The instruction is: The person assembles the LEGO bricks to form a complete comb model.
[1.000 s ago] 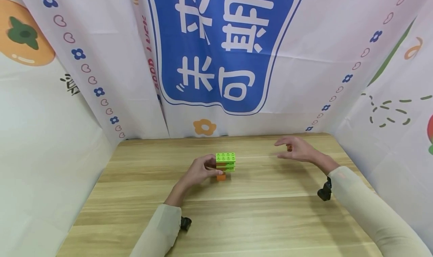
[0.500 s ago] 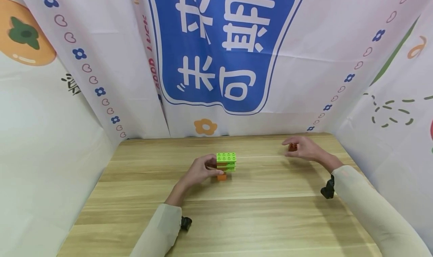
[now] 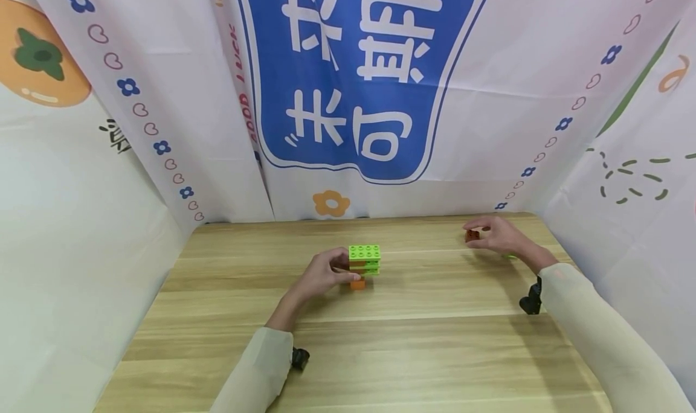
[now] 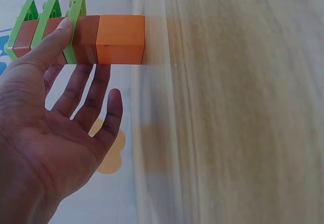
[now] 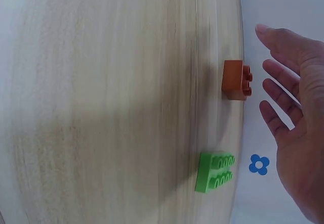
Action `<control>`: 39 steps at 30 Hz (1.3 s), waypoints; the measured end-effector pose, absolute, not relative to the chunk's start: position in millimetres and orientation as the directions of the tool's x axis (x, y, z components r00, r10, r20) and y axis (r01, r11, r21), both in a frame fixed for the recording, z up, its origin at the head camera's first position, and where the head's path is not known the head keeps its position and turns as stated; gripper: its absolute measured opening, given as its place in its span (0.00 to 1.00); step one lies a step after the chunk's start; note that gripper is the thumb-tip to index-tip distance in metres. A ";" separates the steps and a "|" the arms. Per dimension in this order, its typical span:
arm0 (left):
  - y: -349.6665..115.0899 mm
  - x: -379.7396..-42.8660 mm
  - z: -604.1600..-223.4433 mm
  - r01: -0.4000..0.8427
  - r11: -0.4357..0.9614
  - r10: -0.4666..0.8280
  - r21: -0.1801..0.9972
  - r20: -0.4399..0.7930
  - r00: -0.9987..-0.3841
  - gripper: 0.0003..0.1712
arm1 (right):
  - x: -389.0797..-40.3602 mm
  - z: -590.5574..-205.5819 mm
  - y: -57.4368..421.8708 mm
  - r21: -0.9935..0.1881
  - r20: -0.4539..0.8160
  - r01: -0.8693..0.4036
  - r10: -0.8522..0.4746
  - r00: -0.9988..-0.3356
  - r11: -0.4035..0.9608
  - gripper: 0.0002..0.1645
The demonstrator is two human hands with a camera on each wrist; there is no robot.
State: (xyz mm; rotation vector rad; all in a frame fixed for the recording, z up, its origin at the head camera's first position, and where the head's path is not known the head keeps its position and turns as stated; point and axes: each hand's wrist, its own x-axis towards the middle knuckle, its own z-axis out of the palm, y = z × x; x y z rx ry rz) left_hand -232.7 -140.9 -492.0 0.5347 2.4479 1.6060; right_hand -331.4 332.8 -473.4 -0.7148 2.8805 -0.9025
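My left hand (image 3: 322, 274) grips a stack of toy building blocks (image 3: 364, 254) from its left side, thumb on the near face. An orange block (image 4: 120, 39) forms the base on the table, with brown blocks and wider green bricks alternating above it. Toward the back right, my right hand (image 3: 502, 238) hovers with thumb and fingers spread around a single brown block (image 3: 472, 236). In the right wrist view that brown block (image 5: 233, 80) rests on the table, studs up, with a gap between it and the fingers.
A green studded brick (image 5: 215, 171) lies near the brown block, mostly hidden under my right wrist in the head view. Behind the wooden table (image 3: 413, 352) hangs a printed cloth (image 3: 462, 177), and cloth also lines both sides.
My right hand has moved right and settled closer around the single brown block. Part of the green brick now shows below that wrist. The left hand and stack have stayed in place.
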 end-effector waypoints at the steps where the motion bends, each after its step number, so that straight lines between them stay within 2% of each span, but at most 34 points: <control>1: -141.1 -232.8 -491.9 0.204 0.358 0.382 0.911 0.056 -0.922 0.16 | -331.6 -473.9 333.8 -0.550 0.098 -0.416 -0.438 -0.893 0.724 0.28; 27: -141.4 -232.9 -492.1 0.211 0.367 0.375 0.906 0.063 -0.925 0.16 | -338.3 -499.4 348.4 -0.618 0.095 -0.361 -0.390 -0.916 0.699 0.32; 39: -142.0 -233.5 -493.3 0.219 0.354 0.385 0.909 0.072 -0.920 0.16 | -334.3 -502.1 348.9 -0.631 0.091 -0.342 -0.372 -0.924 0.696 0.29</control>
